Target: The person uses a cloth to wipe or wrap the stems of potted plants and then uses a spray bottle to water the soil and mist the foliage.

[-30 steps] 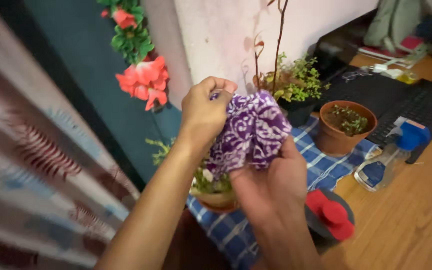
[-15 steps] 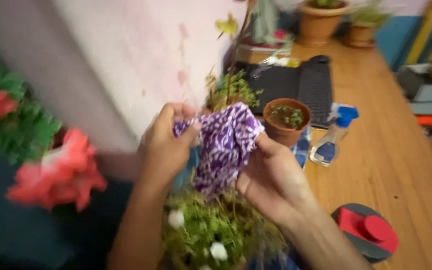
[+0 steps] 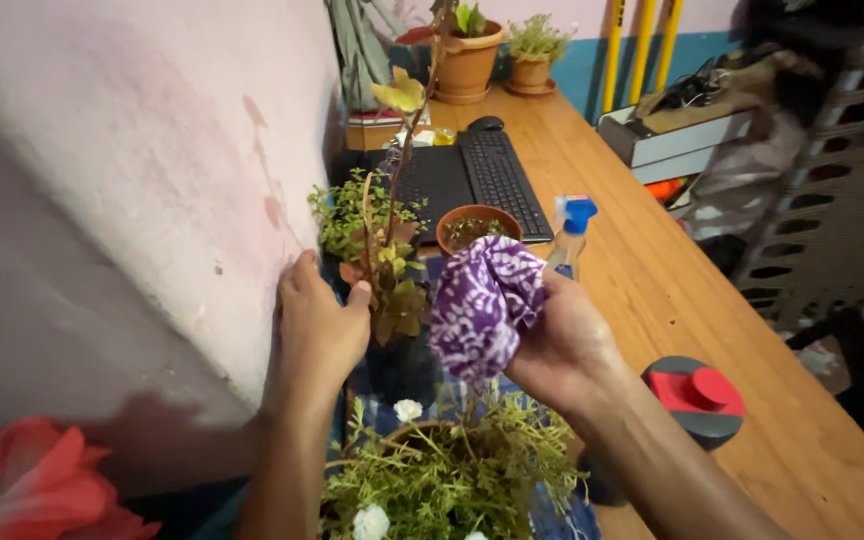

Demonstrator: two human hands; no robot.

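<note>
My right hand (image 3: 572,345) grips a bunched purple-and-white patterned cloth (image 3: 482,310) above a leafy green plant with small white flowers (image 3: 442,475). My left hand (image 3: 317,330) is empty, fingers together, reaching toward the leaves of a tall thin-stemmed plant (image 3: 377,245) by the pink wall. A small terracotta pot (image 3: 477,225) sits just behind the cloth.
A spray bottle with a blue head (image 3: 572,230) stands behind my right hand. A black keyboard (image 3: 497,180) lies on the wooden table (image 3: 672,300); a red-and-grey round object (image 3: 697,400) sits to the right. Two potted plants (image 3: 472,55) stand at the far end. Red artificial flowers (image 3: 42,490) hang at bottom left.
My left hand has let go of the cloth and moved to the tall plant's leaves. My right hand keeps the cloth. The view has swung right along the table.
</note>
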